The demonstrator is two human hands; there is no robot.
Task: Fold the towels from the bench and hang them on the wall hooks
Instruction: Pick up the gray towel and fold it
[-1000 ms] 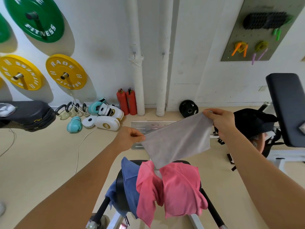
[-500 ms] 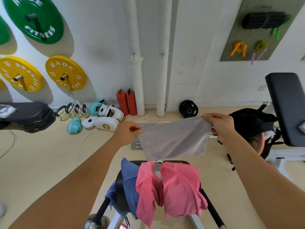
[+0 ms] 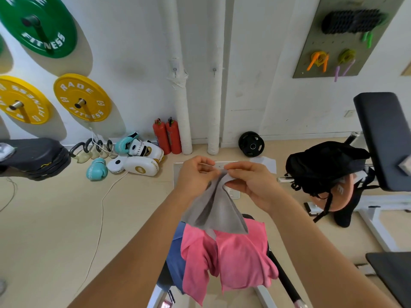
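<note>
Two corners of the grey towel brought together at chest height, above the bench — halving the cloth so both layers hang from one pinched edge. Left hand in a tight grip, fingers curled round its corner; right hand pinching the matching corner between thumb and fingertips, the two hands touching at the join. Held in the air rather than laid flat, probably because the bench pad is taken up: pink towel draped over the end, blue towel partly under it on the left, both crumpled and not yet folded. Two small wall hooks on the white pipes straight ahead, bare for now — well apart from the hands. Fold judged about half made; likely next, a passing of both corners into one hand.
</note>
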